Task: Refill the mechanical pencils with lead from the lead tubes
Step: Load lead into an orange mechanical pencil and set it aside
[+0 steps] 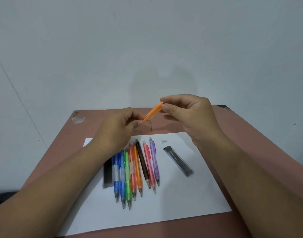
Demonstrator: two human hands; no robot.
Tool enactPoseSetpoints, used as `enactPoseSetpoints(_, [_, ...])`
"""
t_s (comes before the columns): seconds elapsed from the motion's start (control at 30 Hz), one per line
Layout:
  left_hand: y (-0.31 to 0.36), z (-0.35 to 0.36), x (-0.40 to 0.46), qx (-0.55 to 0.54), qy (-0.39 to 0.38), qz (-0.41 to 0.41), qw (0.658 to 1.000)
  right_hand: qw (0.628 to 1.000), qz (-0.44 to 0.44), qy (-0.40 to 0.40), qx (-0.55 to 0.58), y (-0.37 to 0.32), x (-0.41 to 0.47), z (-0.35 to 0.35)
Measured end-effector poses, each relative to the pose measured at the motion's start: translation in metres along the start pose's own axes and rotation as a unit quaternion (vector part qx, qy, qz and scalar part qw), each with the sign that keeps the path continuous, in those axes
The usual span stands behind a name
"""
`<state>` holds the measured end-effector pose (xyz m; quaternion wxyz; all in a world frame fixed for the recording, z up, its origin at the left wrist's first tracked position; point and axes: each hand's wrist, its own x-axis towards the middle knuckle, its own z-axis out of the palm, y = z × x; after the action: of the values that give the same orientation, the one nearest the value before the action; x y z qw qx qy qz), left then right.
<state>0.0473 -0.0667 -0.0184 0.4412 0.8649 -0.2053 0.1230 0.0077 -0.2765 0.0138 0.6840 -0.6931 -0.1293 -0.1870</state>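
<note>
An orange mechanical pencil [152, 111] is held in the air above the table's far part. My left hand [118, 127] grips its lower end, and my right hand [186, 114] pinches its upper end at the cap. Below, on a white sheet [190, 194], several mechanical pencils [137, 170] of different colours lie side by side, tips toward me. A dark lead tube [178, 160] lies to their right, slanted. Another dark lead tube [107, 174] lies at the row's left, partly under my left forearm. A tiny white cap [163, 140] sits on the sheet near the slanted tube's far end.
The reddish-brown table [250, 134] stands against a pale wall [147, 48]. Its far left corner [77, 117] is chipped. A dark object [3, 196] shows at the left edge below the table.
</note>
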Motion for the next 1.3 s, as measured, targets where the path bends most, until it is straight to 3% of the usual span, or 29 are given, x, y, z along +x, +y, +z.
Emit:
enactPoseSetpoints(0.13, [-0.002, -0.001, 0.001, -0.017, -0.001, 0.002, 1.000, 1.000, 0.002, 0.001, -0.031, 0.003, 0.002, -0.002])
enactPoseSetpoints(0.23, [-0.003, -0.001, 0.001, -0.020, 0.000, 0.000, 1.000, 0.988, 0.020, 0.019, -0.150, 0.007, 0.004, -0.008])
enactPoseSetpoints(0.33, [-0.004, -0.001, 0.002, -0.028, 0.008, 0.002, 1.000, 0.922, 0.059, -0.059, -0.378, 0.011, 0.009, -0.020])
enactPoseSetpoints(0.4, [-0.004, -0.002, 0.002, -0.029, 0.015, 0.004, 0.999, 0.877, 0.091, -0.136, -0.451, 0.014, 0.009, -0.024])
enactPoseSetpoints(0.57, [-0.002, -0.002, 0.002, -0.020, 0.016, 0.010, 1.000, 0.864, 0.120, -0.172, -0.459, 0.023, 0.006, -0.021])
enactPoseSetpoints(0.8, [-0.003, -0.003, 0.001, 0.008, 0.008, 0.011, 1.000, 0.831, 0.095, -0.200, -0.510, 0.028, 0.007, -0.019])
enactPoseSetpoints(0.9, [-0.005, -0.003, 0.002, 0.010, 0.009, 0.016, 1.000, 0.875, 0.041, -0.106, -0.470, 0.021, 0.009, -0.020])
enactPoseSetpoints(1.03, [-0.007, -0.002, 0.003, 0.022, 0.013, 0.025, 0.999, 0.957, -0.074, 0.016, -0.280, 0.007, 0.003, -0.010])
enactPoseSetpoints(1.3, [-0.009, -0.003, 0.003, 0.020, 0.012, 0.032, 0.999, 0.964, -0.099, 0.017, -0.247, 0.001, -0.002, -0.005])
